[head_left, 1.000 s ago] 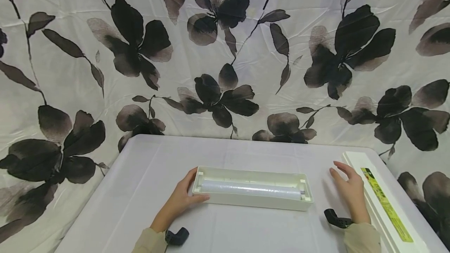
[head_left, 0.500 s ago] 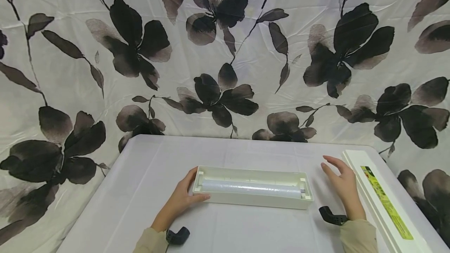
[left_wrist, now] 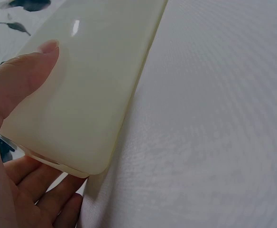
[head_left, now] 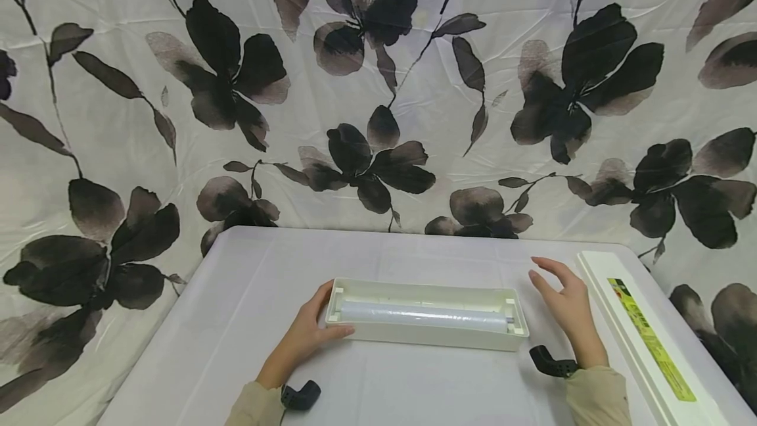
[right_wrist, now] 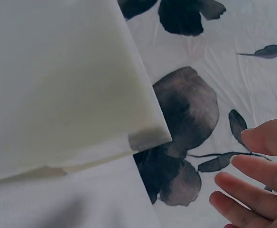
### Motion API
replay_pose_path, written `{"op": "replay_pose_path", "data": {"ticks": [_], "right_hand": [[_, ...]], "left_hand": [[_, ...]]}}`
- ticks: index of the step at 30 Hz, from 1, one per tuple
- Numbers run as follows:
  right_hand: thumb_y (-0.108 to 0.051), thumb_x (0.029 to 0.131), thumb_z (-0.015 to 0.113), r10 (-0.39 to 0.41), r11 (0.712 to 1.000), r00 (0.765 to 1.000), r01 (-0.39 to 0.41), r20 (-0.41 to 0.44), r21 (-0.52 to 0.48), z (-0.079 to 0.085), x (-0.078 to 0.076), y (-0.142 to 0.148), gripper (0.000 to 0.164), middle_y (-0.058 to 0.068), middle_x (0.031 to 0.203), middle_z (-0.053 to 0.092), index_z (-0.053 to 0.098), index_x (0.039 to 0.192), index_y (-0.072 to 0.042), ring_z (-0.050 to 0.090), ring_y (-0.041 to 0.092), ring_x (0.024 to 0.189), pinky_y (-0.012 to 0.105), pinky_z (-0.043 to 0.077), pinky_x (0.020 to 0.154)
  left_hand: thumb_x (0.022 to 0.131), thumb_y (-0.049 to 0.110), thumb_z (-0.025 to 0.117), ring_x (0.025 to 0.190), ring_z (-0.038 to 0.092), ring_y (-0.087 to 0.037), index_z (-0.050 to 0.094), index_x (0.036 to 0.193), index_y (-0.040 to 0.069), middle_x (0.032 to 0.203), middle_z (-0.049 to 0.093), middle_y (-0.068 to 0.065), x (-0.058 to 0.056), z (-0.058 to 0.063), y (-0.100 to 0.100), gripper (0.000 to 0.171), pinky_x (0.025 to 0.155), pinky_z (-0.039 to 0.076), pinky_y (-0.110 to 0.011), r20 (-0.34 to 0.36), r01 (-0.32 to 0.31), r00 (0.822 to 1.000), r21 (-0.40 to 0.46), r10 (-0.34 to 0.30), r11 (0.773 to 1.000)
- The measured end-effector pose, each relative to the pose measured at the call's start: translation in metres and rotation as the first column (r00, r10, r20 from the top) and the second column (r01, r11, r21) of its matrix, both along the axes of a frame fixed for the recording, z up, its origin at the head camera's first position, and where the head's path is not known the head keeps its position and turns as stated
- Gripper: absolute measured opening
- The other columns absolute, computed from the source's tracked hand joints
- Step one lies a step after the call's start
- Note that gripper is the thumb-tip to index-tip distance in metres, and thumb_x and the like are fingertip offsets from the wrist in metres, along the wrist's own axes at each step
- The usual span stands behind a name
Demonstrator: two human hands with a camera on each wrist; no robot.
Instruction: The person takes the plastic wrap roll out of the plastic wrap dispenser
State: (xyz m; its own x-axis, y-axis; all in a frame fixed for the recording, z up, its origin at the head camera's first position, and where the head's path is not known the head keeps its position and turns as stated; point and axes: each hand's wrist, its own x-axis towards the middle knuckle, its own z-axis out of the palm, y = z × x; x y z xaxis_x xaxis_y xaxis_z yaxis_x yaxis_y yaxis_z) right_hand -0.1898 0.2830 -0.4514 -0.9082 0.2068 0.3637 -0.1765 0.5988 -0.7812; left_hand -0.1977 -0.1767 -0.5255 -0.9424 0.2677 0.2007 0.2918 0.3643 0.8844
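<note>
Apparent step: steadying the cling-film dispenser on the worktop. Left hand grasps its left end; right hand, released, is near its right end. Next move likely requires gripping there.

soft light is bathing the desk, glare is streaking the roll, wrist views are running dimmer!

No word, brand or number can be read. One printed label shows – a yellow-green strip with a small red and dark patch at its far end. It runs lengthwise along the long white cover, to the right of the open cream box. Dark print marks the strip – too small to make out.
</note>
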Motion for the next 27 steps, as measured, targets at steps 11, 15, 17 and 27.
{"op": "replay_pose_path", "data": {"ticks": [11,15,17,27], "right_hand": [[-0.012,0.095,0.066,0.054,0.998,0.998,-0.053,-0.041,0.030,0.004,-0.003,-0.013,0.032,0.022,0.125,0.064,0.065,0.123,0.003,0.052,0.039,0.123,0.057,0.037,0.103],[-0.011,0.095,0.065,0.078,0.997,0.996,-0.077,-0.040,0.026,0.004,-0.003,-0.019,0.031,0.024,0.126,0.062,0.064,0.123,0.003,0.051,0.042,0.124,0.061,0.036,0.103],[-0.012,0.095,0.065,0.089,0.996,0.995,-0.088,-0.035,0.023,0.003,-0.003,-0.021,0.031,0.024,0.127,0.062,0.064,0.123,0.002,0.050,0.042,0.125,0.062,0.035,0.104],[-0.013,0.095,0.065,0.143,0.989,0.989,-0.142,-0.026,0.029,0.000,-0.003,-0.034,0.030,0.021,0.127,0.063,0.065,0.123,0.000,0.052,0.041,0.124,0.062,0.036,0.103]], "left_hand": [[0.074,0.030,0.088,0.132,0.047,-0.031,0.038,0.149,0.020,0.145,0.051,-0.008,-0.002,-0.002,-0.001,0.091,0.111,0.029,-0.061,-0.011,-0.004,1.000,-0.008,0.004,1.000],[0.074,0.031,0.088,0.134,0.046,-0.031,0.038,0.150,0.019,0.146,0.051,-0.008,-0.002,-0.001,-0.001,0.091,0.111,0.028,-0.062,-0.002,-0.002,1.000,-0.004,0.002,1.000],[0.074,0.031,0.088,0.134,0.045,-0.031,0.038,0.150,0.020,0.146,0.050,-0.008,-0.002,0.000,-0.001,0.091,0.112,0.027,-0.061,0.001,0.002,1.000,0.004,-0.002,1.000],[0.074,0.031,0.088,0.136,0.043,-0.031,0.037,0.150,0.020,0.147,0.050,-0.008,-0.002,0.000,-0.001,0.092,0.112,0.026,-0.061,0.008,0.004,1.000,0.001,-0.004,1.000]]}}
